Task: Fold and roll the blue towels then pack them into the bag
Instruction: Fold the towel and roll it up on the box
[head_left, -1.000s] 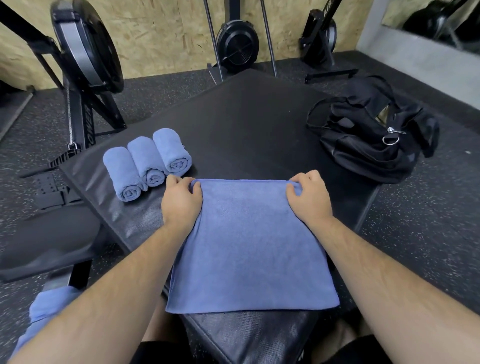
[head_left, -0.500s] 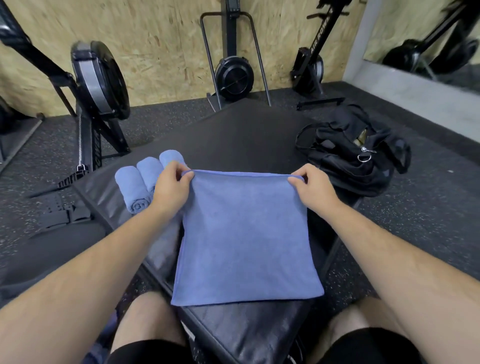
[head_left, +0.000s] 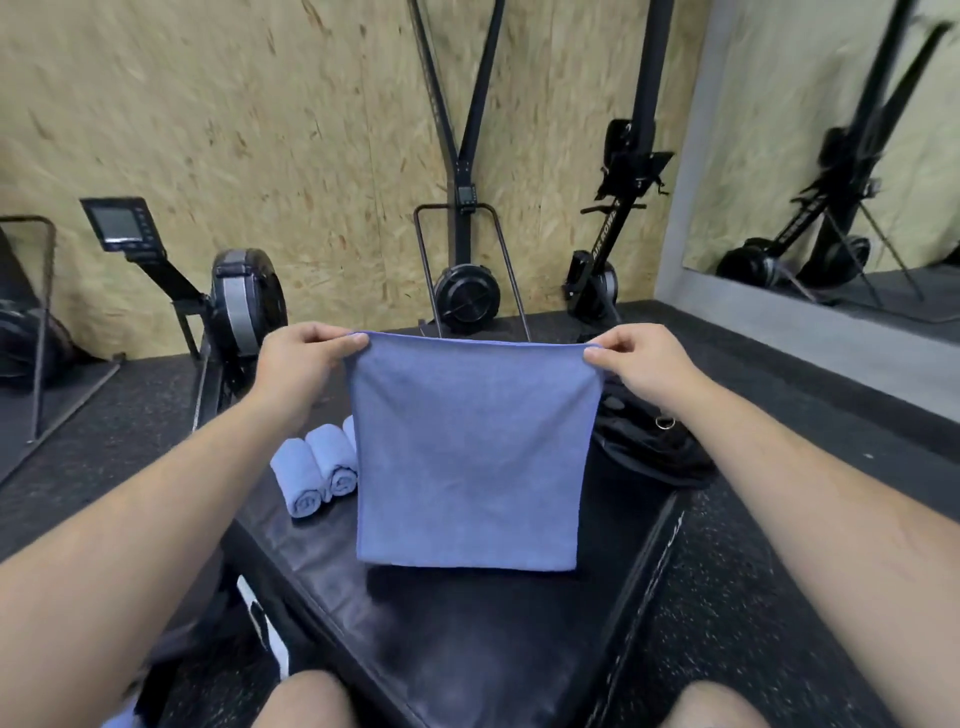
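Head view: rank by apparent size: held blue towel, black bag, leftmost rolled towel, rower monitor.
1. held blue towel
2. black bag, partly hidden behind it
3. leftmost rolled towel and rower monitor: look alike, monitor farther; unranked

**A:** What colours are you getting on the feed?

**B:** From my desk I read the towel (head_left: 467, 457) as plain mid blue, no print or stripe. The rolled towels (head_left: 317, 475) are the same blue, a shade paler.

**A:** And the bag (head_left: 649, 447)?

**B:** Black all over, I'd say, with one silver ring (head_left: 664, 423). The bench top (head_left: 467, 649) is black too, with a dull sheen.

**A:** Floor and wall?

**B:** I see the floor (head_left: 779, 597) black, peppered with small pale specks. The wall (head_left: 260, 130) is tan with a flaked chipboard pattern. The rowing machine (head_left: 236, 306) is black with a grey band.
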